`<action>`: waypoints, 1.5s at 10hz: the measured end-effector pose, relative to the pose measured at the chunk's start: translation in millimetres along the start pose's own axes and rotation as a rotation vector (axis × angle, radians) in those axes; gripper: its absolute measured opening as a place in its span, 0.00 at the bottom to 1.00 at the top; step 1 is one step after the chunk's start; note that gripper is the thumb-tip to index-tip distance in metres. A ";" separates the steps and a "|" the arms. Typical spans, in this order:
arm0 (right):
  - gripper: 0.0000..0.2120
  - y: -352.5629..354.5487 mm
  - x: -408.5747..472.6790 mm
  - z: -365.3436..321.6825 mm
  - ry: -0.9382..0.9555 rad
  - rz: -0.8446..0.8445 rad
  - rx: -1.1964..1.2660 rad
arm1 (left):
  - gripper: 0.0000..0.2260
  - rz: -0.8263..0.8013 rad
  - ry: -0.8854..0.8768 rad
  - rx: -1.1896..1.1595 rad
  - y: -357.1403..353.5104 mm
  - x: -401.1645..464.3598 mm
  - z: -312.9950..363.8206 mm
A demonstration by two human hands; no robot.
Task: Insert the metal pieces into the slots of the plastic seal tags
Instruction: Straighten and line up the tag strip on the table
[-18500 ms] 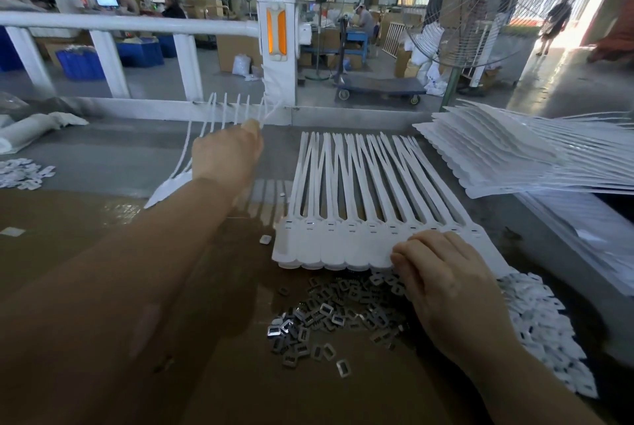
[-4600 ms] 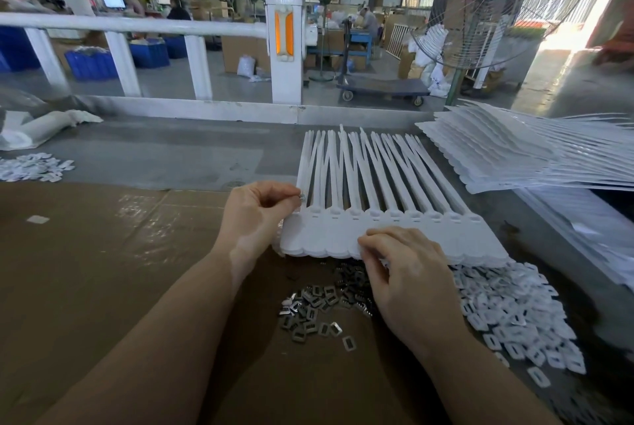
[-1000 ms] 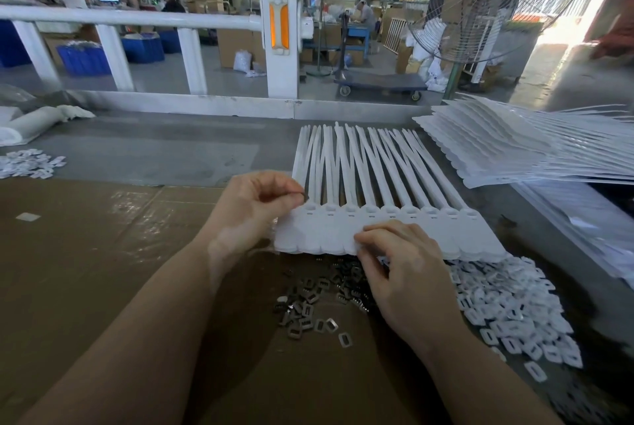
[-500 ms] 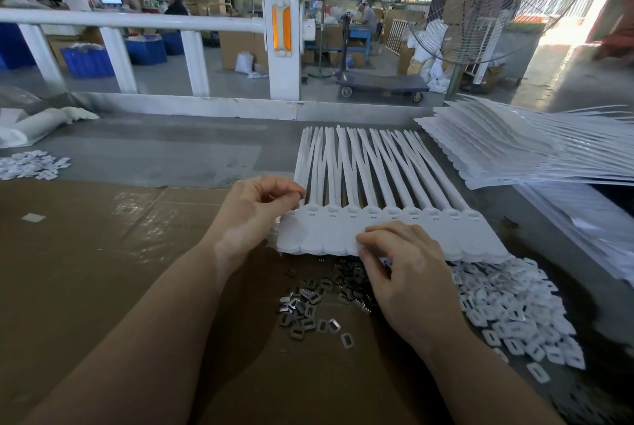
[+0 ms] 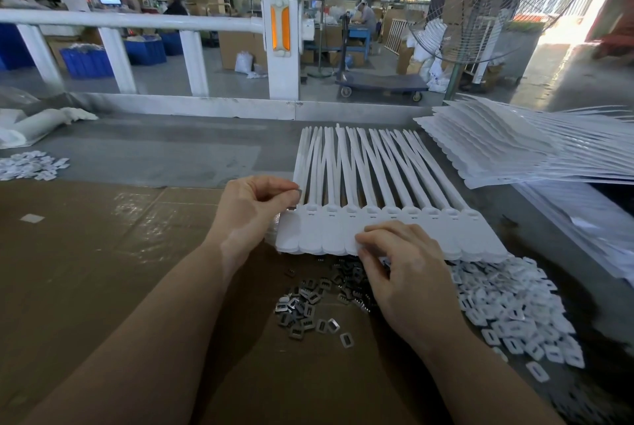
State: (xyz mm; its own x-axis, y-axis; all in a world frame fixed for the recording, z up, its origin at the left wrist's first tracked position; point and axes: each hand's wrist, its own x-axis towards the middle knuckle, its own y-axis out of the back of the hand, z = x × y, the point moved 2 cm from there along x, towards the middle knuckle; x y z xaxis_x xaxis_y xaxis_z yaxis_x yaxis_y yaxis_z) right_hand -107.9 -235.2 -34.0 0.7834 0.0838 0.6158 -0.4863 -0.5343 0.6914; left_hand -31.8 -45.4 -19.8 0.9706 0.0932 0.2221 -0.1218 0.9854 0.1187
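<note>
We see a row of white plastic seal tags (image 5: 377, 236) lying flat on the desk (image 5: 154, 157), joined side by side, their long tails fanning away from us toward the white railing (image 5: 137, 21). Our left hand (image 5: 250, 215) sits at the left end of the row, its grip pinching a small metal piece (image 5: 297, 192) between thumb and forefinger just above the head of the leftmost tag. Our right hand (image 5: 401, 273) rests with curled fingers on the near edge of the tags, pressing the flat bodies down — whether it grasps anything underneath we cannot tell. Just in front of the tags, on brown cardboard (image 5: 85, 253), lies a loose heap of metal pieces (image 5: 308, 308), partly hidden by the right hand. To the right spreads a pile of small white plastic parts (image 5: 514, 315), and beyond it a tall stack of more white tags (image 5: 514, 147).
</note>
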 end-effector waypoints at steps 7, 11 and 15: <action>0.04 -1.0 -1.5 -1.2 0.023 0.017 -0.018 | 0.05 -0.087 0.059 0.207 -11.3 10.0 -7.1; 0.04 -0.9 -1.2 -0.3 0.021 0.012 -0.015 | 0.02 -0.075 0.159 0.154 -16.0 6.6 -1.6; 0.03 -0.3 -0.9 -0.6 0.011 0.008 -0.010 | 0.03 -0.086 0.061 0.279 -11.1 3.4 0.5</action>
State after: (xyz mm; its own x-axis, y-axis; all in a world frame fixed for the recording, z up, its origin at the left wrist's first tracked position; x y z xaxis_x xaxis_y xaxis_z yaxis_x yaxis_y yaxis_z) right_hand -108.7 -234.6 -34.5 0.7753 0.0895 0.6252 -0.4960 -0.5266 0.6904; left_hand -27.3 -56.1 -20.0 0.9895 0.0276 0.1420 -0.0826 0.9139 0.3975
